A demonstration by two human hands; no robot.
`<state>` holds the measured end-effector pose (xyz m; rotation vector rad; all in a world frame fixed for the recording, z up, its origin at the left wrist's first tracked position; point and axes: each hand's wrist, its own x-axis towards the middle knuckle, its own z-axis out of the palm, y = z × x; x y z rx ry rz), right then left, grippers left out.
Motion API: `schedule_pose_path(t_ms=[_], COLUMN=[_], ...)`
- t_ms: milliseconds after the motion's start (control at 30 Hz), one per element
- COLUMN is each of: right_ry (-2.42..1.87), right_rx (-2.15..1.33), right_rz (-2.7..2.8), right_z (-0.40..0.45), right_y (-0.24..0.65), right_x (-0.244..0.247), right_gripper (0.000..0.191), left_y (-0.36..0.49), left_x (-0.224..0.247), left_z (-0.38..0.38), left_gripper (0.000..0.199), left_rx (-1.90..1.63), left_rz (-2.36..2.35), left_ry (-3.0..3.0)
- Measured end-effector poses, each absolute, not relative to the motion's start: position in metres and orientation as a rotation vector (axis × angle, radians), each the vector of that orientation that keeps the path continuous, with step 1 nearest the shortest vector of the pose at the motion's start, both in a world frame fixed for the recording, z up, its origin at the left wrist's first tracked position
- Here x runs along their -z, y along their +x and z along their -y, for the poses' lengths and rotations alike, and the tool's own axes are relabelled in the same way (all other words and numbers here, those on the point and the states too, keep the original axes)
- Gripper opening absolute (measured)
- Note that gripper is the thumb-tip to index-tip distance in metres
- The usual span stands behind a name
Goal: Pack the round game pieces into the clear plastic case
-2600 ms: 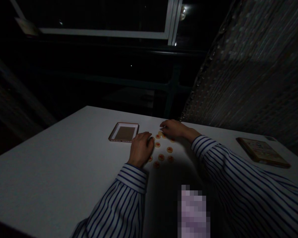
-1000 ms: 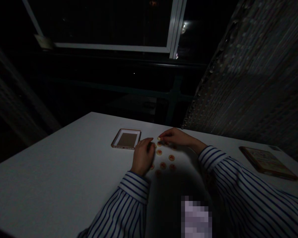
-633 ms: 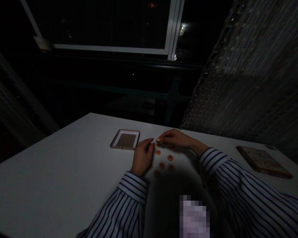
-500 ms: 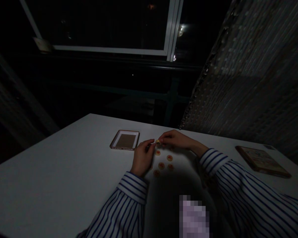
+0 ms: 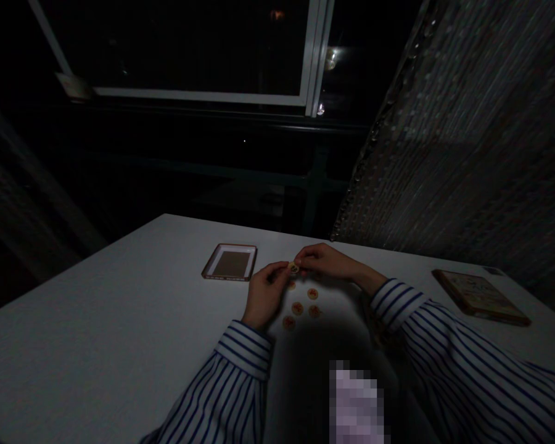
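From my remote seat, I saw the white worktop (image 5: 120, 320) spread widest on the left, giving the most room for moving there, while its far edge ran close beyond both hands. A beaded curtain (image 5: 467, 135) hung behind that edge on the right. The flat box (image 5: 481, 297) lay toward the worktop's right end, beyond the right sleeve (image 5: 444, 339). I had the shallow tray (image 5: 231, 264) open side up near the far edge, just beside the left hand (image 5: 265, 295). That hand and the right hand (image 5: 330, 260) met fingertip to fingertip, pinching one small disc (image 5: 293, 267) between them, its dark-marked side toward me. Several red-marked pieces (image 5: 297, 308) lay loose in the narrow gap between the forearms, partly in shadow.
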<state>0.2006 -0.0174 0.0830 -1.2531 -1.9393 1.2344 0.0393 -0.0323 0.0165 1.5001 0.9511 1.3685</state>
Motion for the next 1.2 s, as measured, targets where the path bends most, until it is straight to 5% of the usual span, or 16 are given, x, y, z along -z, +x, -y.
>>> schedule_pose_path(t_ms=[1200], right_ry=[-1.216], right_rx=[-0.974], right_rz=[1.8], right_z=[0.07], right_y=[0.243], right_x=[-0.097], right_gripper=[0.028], left_y=[0.056], left_x=[-0.026], left_z=[0.061], left_gripper=[0.028], left_rx=[-1.287], left_rz=[-0.872], left_ry=[1.391])
